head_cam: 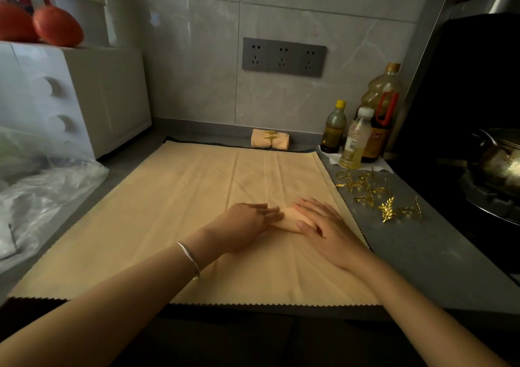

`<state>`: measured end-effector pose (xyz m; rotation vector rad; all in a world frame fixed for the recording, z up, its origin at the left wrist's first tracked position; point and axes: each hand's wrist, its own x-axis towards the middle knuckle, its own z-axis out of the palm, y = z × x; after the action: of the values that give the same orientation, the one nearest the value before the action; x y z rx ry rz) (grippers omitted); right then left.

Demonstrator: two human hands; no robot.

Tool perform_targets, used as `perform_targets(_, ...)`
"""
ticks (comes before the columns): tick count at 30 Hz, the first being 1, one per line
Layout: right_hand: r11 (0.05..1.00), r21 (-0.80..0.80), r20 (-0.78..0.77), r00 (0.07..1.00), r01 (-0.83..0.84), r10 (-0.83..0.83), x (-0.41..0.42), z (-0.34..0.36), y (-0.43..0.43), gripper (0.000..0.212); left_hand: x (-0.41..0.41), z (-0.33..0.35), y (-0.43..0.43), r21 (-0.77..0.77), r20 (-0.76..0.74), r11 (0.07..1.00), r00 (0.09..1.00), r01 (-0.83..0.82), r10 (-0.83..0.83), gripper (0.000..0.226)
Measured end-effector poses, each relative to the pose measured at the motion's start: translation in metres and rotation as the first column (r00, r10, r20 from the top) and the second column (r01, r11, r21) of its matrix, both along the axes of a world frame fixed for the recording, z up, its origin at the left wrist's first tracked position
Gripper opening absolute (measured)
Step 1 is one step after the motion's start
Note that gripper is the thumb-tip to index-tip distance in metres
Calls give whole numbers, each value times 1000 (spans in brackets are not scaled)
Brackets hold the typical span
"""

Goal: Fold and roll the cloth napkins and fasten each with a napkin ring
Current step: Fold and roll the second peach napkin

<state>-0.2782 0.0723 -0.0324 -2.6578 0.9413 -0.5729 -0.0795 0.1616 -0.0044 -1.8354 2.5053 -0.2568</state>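
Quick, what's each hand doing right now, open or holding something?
Left hand: open, straight fingers touching the small napkin.
Right hand: open, lying flat on the same napkin.

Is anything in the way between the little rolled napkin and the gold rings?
Nothing visible does. The small peach rolled napkin lies under the left hand and right hand; only flat beige cloth and grey countertop separate it from the gold leaf-shaped napkin rings on its right.

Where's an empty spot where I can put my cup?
Bare grey counter lies this side of the gold rings, between the cloth and the stove. The cloth's left half, beside the plastic bag, is bare too. Crowded: the rings and bottles.
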Motion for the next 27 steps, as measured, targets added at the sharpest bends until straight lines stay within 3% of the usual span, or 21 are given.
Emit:
perform_targets(3, 962, -243, 6, 991, -127, 133, -11, 7, 8, 51, 1, 0, 9, -19, 89, 997, 994, 71, -69, 48)
perform_targets(5, 893, -401, -53, 979, -203, 198, -17, 13, 17, 43, -3, -2, 16, -19, 110, 991, 986, 129, -126, 48)
perform_targets(7, 854, -443, -108, 962, -272, 250, -21, 16, 25, 37, -4, -5, 22, -19, 118, 987, 980, 161, -158, 49)
perform_targets(10, 878, -374, -105, 954, -299, 280, -28, 15, 31, 35, 1, -8, 30, -23, 63, 983, 981, 184, -182, 50)
perform_targets(14, 907, -308, -58, 957, -289, 285, -36, 13, 32, 33, 12, -13, 37, -174, -78, 950, 958, 259, -275, 41)
perform_targets(18, 926, -269, 20, 960, -265, 281, -40, 9, 33, 30, 17, -14, 43, -210, -230, 958, 943, 195, -242, 31)
perform_targets(23, 978, -76, 205, 957, -194, 206, -44, 5, 33, 30, 16, -14, 49, -271, -399, 959, 897, 85, -192, 40)
perform_targets(27, 980, -101, 233, 954, -172, 191, -44, 4, 34, 25, 14, -15, 51, -275, -476, 961, 864, 31, -164, 37)
